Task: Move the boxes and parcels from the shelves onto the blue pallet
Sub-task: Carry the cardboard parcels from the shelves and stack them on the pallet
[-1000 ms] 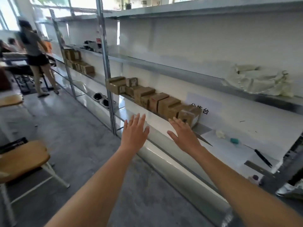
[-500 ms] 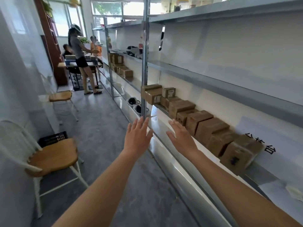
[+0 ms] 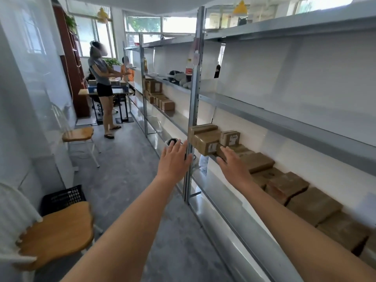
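Both bare arms reach forward from the bottom of the view. The left hand (image 3: 174, 159) is spread flat, fingers straight, holding nothing, in front of the grey metal shelf upright (image 3: 192, 110). The right hand (image 3: 234, 166) is likewise flat with straight fingers and empty — it hovers just before the row of brown cardboard boxes (image 3: 284, 185) lined along the low shelf board (image 3: 240, 202) on the right. At the row's far end a larger brown labelled box (image 3: 206, 142) sits stacked by the upright, with a small labelled carton (image 3: 230, 138) beside it. To the left stand a wooden-seated white chair (image 3: 57, 231) and a black plastic crate (image 3: 63, 197). Farther off, more brown boxes (image 3: 160, 98) sit on the next shelf bay, and a person in a grey top (image 3: 100, 86) stands at a table.
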